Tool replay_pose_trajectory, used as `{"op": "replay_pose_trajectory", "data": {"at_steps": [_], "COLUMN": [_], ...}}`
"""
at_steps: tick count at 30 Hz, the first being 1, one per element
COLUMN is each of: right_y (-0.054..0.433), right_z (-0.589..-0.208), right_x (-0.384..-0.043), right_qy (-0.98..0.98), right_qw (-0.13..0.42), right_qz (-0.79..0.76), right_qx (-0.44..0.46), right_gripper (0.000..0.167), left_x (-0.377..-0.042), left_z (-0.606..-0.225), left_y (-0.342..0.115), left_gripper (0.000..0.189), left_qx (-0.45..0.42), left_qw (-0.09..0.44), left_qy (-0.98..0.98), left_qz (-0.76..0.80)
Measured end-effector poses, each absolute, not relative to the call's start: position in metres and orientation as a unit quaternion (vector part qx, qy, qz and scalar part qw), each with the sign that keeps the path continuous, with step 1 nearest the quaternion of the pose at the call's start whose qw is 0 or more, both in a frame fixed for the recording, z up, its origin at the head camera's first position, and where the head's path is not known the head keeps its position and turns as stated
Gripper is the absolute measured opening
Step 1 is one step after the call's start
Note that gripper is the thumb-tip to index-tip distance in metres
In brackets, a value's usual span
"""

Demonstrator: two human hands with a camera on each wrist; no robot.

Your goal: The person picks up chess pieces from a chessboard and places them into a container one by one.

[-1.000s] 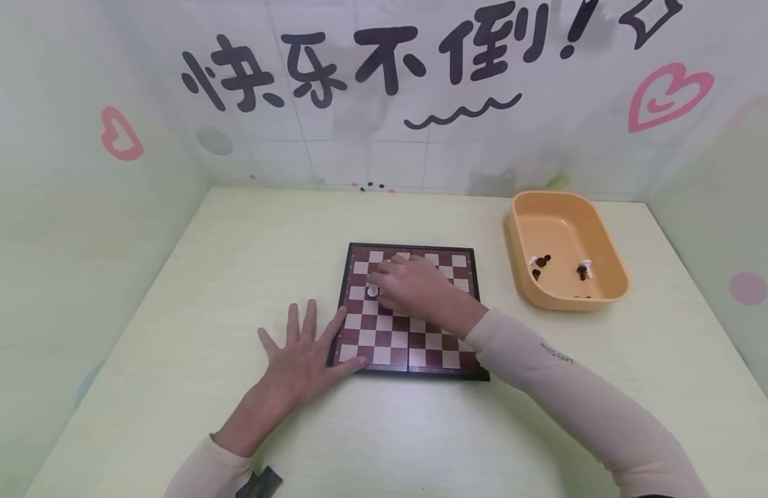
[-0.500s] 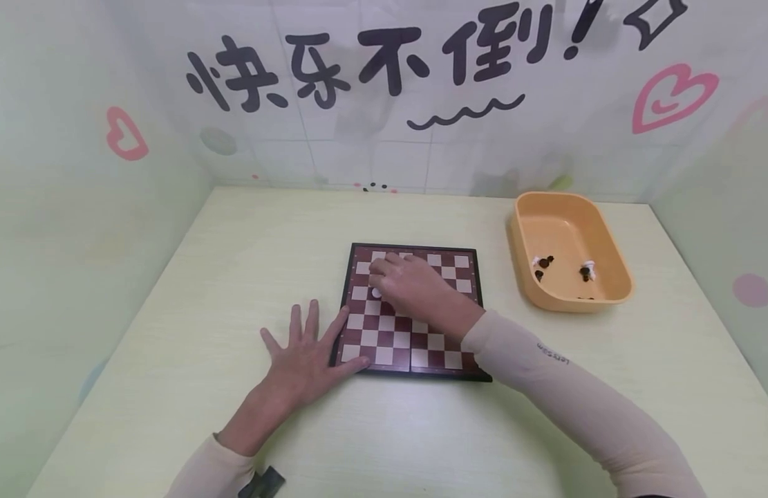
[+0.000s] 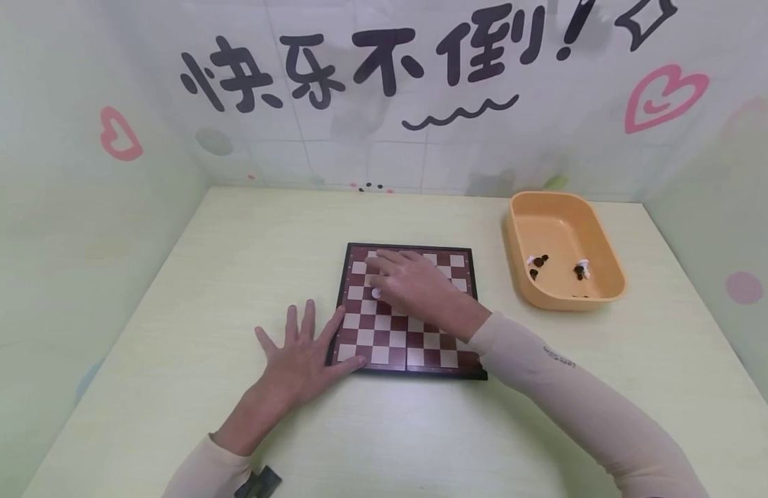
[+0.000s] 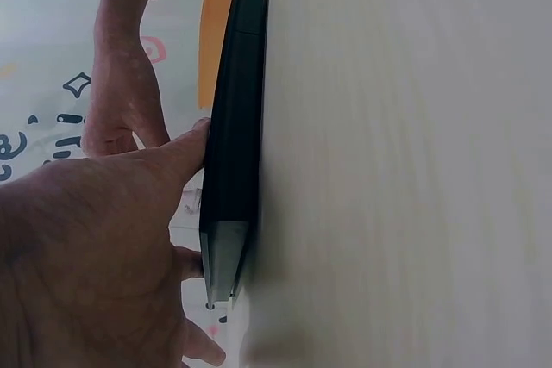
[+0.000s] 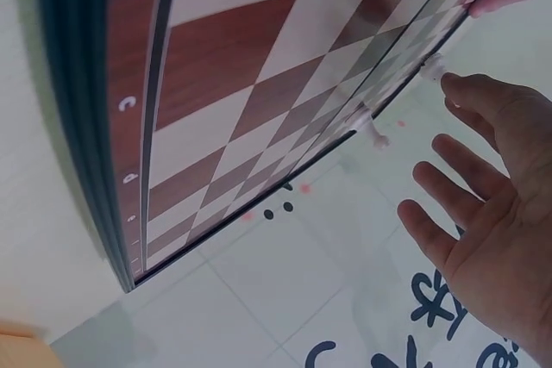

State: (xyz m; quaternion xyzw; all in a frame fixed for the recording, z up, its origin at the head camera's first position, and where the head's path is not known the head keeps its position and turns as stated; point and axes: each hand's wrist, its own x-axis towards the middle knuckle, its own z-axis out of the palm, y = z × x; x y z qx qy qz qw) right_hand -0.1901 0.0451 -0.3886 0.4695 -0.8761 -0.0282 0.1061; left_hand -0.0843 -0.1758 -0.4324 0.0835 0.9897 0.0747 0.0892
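A brown-and-white chessboard (image 3: 384,322) with a dark rim lies flat on the table. My left hand (image 3: 296,368) rests spread at its near left corner, thumb on the front edge and index finger along the left side. Over the upper left part of the board reaches my right hand (image 3: 415,285), palm down. Close by its thumb stands a small white chess piece (image 3: 376,293). The right wrist view shows its fingers loosely bent and apart, with one white chess piece (image 5: 433,67) near the thumb tip and another white piece (image 5: 371,129) standing off the fingertips.
An orange plastic bin (image 3: 607,266) stands at the back right, holding several black and white pieces (image 3: 538,261). The pale table (image 3: 259,235) runs back to a wall sheet printed with large dark characters (image 3: 384,62) and pink hearts.
My right hand's fingers have spread a little and its thumb has come away from the white chess piece, which stays where it was. The left hand has stayed in place.
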Motion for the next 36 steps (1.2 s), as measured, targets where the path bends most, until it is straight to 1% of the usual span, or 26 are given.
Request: {"op": "replay_pose_trajectory", "data": {"at_steps": [7, 11, 21, 27, 36], "right_y": [0.055, 0.064, 0.082, 0.089, 0.101], "right_z": [-0.387, -0.388, -0.392, -0.394, -0.393], "right_x": [-0.183, -0.176, -0.175, -0.175, -0.175], "right_qy": [-0.873, -0.88, -0.883, -0.89, -0.901], "right_qw": [0.122, 0.119, 0.135, 0.125, 0.116], "right_qz": [-0.021, -0.027, -0.017, -0.009, -0.003], "right_qx": [0.472, 0.459, 0.45, 0.439, 0.419], "right_gripper": [0.026, 0.022, 0.024, 0.025, 0.019], "left_x": [-0.084, -0.083, -0.084, -0.084, -0.083], "left_z": [-0.433, -0.434, -0.436, -0.436, -0.436], "left_y": [-0.176, -0.175, -0.175, -0.175, -0.175], "left_gripper": [0.096, 0.097, 0.098, 0.098, 0.099], "left_qx": [0.083, 0.082, 0.081, 0.084, 0.087], "left_qw": [0.088, 0.093, 0.081, 0.08, 0.08], "left_qy": [0.99, 0.989, 0.99, 0.99, 0.989], "left_qz": [0.079, 0.079, 0.081, 0.08, 0.088]}}
